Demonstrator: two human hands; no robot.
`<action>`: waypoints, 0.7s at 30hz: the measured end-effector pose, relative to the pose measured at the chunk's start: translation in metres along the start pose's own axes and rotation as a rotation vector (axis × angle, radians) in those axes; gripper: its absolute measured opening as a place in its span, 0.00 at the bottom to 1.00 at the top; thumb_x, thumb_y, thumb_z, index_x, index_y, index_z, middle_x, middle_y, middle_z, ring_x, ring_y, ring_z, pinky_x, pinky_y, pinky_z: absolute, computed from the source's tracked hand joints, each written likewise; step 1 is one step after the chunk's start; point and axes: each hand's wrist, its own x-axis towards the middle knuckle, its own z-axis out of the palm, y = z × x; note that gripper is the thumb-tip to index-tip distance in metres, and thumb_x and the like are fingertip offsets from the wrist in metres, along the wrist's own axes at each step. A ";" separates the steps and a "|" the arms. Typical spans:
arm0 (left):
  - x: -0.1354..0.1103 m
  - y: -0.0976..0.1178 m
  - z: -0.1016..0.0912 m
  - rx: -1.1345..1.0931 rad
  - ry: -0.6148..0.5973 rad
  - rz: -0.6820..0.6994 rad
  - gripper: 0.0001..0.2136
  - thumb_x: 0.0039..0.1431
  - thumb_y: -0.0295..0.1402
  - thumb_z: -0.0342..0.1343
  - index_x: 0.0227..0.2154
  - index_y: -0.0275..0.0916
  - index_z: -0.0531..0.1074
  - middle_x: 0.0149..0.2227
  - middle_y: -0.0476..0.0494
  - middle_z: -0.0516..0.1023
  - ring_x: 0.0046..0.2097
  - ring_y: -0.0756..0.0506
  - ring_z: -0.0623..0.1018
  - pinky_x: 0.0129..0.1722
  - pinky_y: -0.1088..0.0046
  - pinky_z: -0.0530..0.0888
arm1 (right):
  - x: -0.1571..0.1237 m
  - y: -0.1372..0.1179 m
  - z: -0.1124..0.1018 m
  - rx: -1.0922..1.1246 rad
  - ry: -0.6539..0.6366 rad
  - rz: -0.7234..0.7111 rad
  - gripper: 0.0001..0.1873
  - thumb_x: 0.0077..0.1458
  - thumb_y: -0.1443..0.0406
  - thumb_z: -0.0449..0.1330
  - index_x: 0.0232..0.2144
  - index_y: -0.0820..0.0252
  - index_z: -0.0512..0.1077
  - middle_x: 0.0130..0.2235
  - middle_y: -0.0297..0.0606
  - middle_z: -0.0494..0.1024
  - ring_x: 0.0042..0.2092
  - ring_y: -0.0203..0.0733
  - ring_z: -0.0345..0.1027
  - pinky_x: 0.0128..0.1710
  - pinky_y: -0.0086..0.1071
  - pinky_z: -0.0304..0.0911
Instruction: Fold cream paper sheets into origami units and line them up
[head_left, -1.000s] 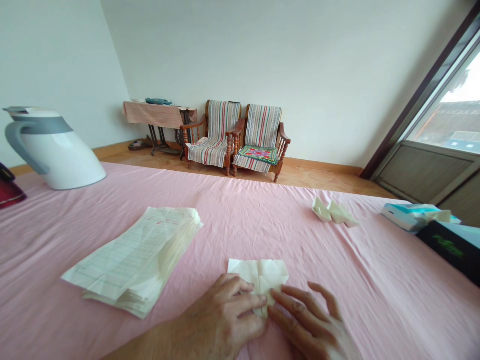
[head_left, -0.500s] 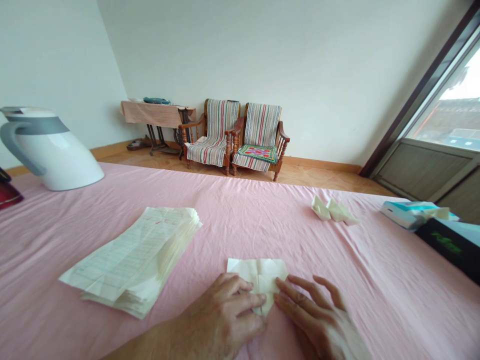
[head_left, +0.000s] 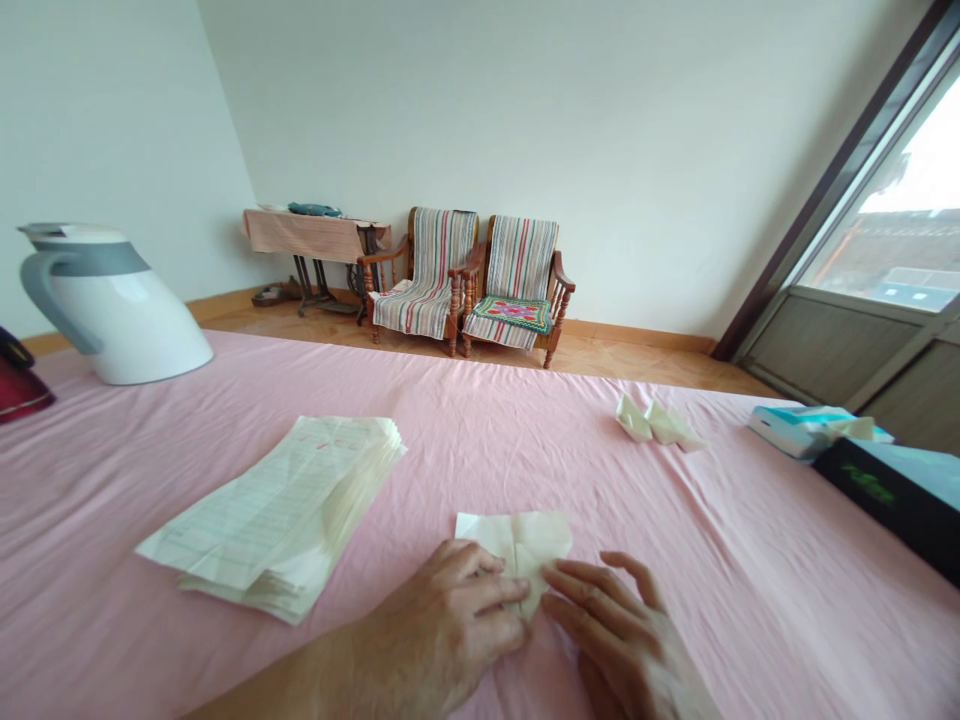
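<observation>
A partly folded sheet of cream paper point(head_left: 517, 541) lies on the pink tablecloth point(head_left: 480, 440) near the front edge. My left hand point(head_left: 450, 630) rests on its near left part, fingers pressing down flat along a crease. My right hand point(head_left: 622, 640) lies beside it, fingertips stretched onto the paper's near right corner. Both hands touch the paper and nearly meet at the middle fold. A thick stack of lined paper sheets point(head_left: 281, 515) sits to the left of my hands.
Two finished folded paper pieces point(head_left: 658, 422) sit far right of centre. A white jug point(head_left: 112, 305) stands at the back left, a red object point(head_left: 19, 385) at the left edge. A tissue box point(head_left: 814, 430) and a dark box point(head_left: 892, 500) are at the right. Chairs stand beyond the table.
The view has shifted slightly. My fingers have slid a little on the paper, still pressing the fold; the paper stays in place.
</observation>
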 end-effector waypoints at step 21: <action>-0.010 -0.003 0.013 -0.027 0.008 -0.123 0.08 0.62 0.25 0.54 0.42 0.41 0.71 0.58 0.42 0.66 0.59 0.41 0.67 0.60 0.62 0.65 | 0.003 0.002 0.014 0.142 -0.124 -0.041 0.17 0.56 0.74 0.50 0.45 0.60 0.72 0.50 0.43 0.77 0.54 0.44 0.70 0.52 0.36 0.67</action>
